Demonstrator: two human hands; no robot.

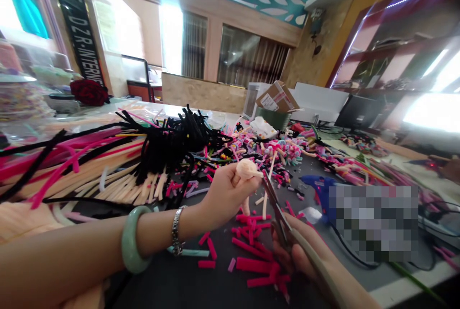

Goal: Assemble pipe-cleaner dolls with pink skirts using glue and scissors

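Note:
Pinched in my left hand (226, 196) is a cream coiled ball of fuzzy stem (247, 168), with a short end sticking out to the right. My right hand (309, 249) grips a pair of scissors (276, 203), its fingers wrapped around the handles. The blade tips point up and away and lie close to that short end; whether they touch it I cannot tell. Below both hands, cut pink fuzzy stem pieces (255, 265) are scattered over the dark table surface (172, 280). A pale cream strip (265, 205) lies just behind the scissors.
A blue glue gun (321, 185) with a cord lies to the right, beside a pixelated patch. Long cream stems (120, 175) and a black bundle (172, 141) spread at left. Colourful small pieces (283, 151) heap mid-table. Farther back stand a cardboard box (278, 97) and a monitor (359, 110).

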